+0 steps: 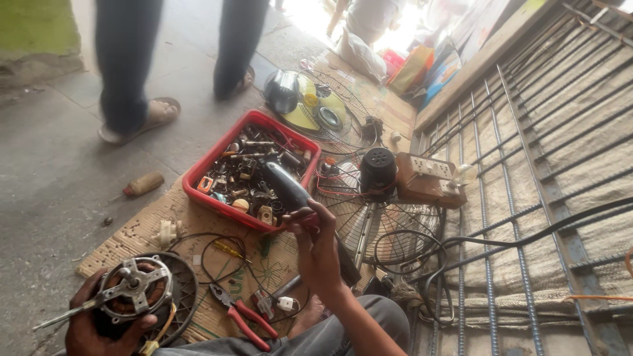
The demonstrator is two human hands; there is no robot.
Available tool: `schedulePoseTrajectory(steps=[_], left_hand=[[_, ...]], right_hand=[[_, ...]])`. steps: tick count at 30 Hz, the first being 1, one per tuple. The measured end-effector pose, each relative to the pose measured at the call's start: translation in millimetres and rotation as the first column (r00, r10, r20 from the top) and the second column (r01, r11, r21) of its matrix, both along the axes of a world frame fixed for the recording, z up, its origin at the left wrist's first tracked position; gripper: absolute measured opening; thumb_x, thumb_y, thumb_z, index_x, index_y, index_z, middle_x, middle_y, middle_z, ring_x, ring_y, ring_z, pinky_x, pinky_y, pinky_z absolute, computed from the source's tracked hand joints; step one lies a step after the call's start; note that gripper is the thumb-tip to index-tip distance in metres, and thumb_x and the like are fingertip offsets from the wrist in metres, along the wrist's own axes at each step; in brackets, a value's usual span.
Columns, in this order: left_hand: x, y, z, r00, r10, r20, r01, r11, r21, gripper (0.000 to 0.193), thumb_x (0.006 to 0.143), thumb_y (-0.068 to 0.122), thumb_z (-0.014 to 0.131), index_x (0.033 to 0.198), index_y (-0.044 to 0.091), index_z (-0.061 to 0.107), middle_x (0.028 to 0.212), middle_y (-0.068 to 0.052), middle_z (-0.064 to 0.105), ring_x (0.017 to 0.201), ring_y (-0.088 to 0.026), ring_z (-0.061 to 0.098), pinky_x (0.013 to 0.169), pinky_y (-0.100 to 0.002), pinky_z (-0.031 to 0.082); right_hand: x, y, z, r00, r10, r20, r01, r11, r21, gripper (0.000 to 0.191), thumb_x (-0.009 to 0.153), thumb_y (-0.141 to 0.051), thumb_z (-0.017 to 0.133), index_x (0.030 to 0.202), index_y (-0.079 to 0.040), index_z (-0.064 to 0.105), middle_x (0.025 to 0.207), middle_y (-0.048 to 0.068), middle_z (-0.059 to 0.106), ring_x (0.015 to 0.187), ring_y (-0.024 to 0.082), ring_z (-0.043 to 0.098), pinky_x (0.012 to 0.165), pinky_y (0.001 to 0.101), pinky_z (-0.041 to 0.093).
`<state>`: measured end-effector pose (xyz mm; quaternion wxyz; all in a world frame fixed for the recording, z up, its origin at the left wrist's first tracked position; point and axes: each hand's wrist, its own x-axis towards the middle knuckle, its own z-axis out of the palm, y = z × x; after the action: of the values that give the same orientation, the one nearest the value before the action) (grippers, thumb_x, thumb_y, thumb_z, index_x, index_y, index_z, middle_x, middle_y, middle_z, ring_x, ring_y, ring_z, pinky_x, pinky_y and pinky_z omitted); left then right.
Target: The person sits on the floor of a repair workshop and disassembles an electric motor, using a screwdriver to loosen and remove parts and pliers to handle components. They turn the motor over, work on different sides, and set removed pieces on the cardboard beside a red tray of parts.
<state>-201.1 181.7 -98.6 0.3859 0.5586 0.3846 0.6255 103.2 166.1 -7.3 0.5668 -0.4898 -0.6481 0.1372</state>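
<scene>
Head view: the right hand point(316, 247) has its fingers point(304, 217) pinched tight on a dark, grey-tipped tool point(285, 186), just over the near edge of the red tray point(210, 173) of small parts. The left hand point(92, 326) is wrapped around a fan motor point(135, 290), its shaft sticking out left. Red pliers point(244, 318) lie between the hands. I'd keep that motor steady and bring the tool over slowly.

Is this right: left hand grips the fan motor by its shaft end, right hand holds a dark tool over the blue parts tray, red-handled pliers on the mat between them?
Not quite. The head view shows the parts tray is red, not blue. The rest stands: the left hand grips the fan motor, the right hand holds the dark tool over the tray, and the red-handled pliers lie on the mat between them.
</scene>
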Motion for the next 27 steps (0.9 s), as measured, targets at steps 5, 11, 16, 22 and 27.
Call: schedulePoseTrajectory(steps=[5,11,16,22,27], left_hand=[[-13.2,1.3,-7.3,0.990,0.031,-0.140,-0.037,0.998,-0.041,0.103,0.060,0.018,0.089,0.148,-0.004,0.040,0.132,-0.021,0.062,0.121,-0.025,0.064,0.104,-0.038,0.053],[-29.3,4.4,-26.4,0.995,-0.058,-0.085,0.050,0.994,-0.100,0.099,0.060,0.027,0.094,0.143,-0.002,0.047,0.122,-0.016,0.070,0.110,-0.022,0.069,0.095,-0.037,0.057],[-58.1,0.9,-28.4,0.916,0.029,-0.401,-0.114,0.975,-0.190,0.083,0.060,0.049,0.096,0.124,0.006,0.067,0.117,-0.017,0.073,0.107,-0.034,0.073,0.092,-0.042,0.057],[-77.4,7.4,-21.8,0.943,0.136,-0.303,-0.127,0.991,0.049,0.088,0.063,0.043,0.098,0.133,0.005,0.060,0.132,-0.020,0.067,0.119,-0.037,0.068,0.101,-0.044,0.054],[-87.9,16.9,-24.0,0.965,0.102,-0.242,-0.097,0.995,0.034,0.091,0.065,0.040,0.095,0.137,-0.001,0.058,0.135,-0.022,0.065,0.126,-0.040,0.063,0.106,-0.047,0.050]], right_hand=[[-57.8,3.2,26.9,0.981,0.171,-0.091,-0.168,0.985,0.040,0.051,0.108,0.007,0.048,0.152,-0.008,0.026,0.127,0.015,0.058,0.117,0.023,0.067,0.106,0.0376,0.057],[-113.5,25.4,45.8,0.977,0.003,0.214,0.014,0.997,-0.082,0.027,0.107,0.004,0.058,0.131,-0.005,0.050,0.121,0.015,0.063,0.108,0.025,0.065,0.101,0.0365,0.053],[-169.2,35.3,33.3,0.938,0.333,0.100,-0.337,0.941,0.027,0.050,0.120,0.000,0.054,0.158,-0.006,0.023,0.137,0.012,0.054,0.114,0.017,0.058,0.103,0.0300,0.050],[-218.8,52.6,25.7,0.863,0.468,0.190,-0.458,0.884,-0.097,0.047,0.120,0.004,0.050,0.157,-0.009,0.024,0.128,0.014,0.060,0.107,0.015,0.062,0.096,0.0268,0.054],[-232.0,62.5,17.0,0.851,0.480,0.215,-0.465,0.877,-0.117,0.047,0.118,0.005,0.050,0.156,-0.009,0.026,0.124,0.014,0.060,0.104,0.015,0.062,0.096,0.0275,0.056]])
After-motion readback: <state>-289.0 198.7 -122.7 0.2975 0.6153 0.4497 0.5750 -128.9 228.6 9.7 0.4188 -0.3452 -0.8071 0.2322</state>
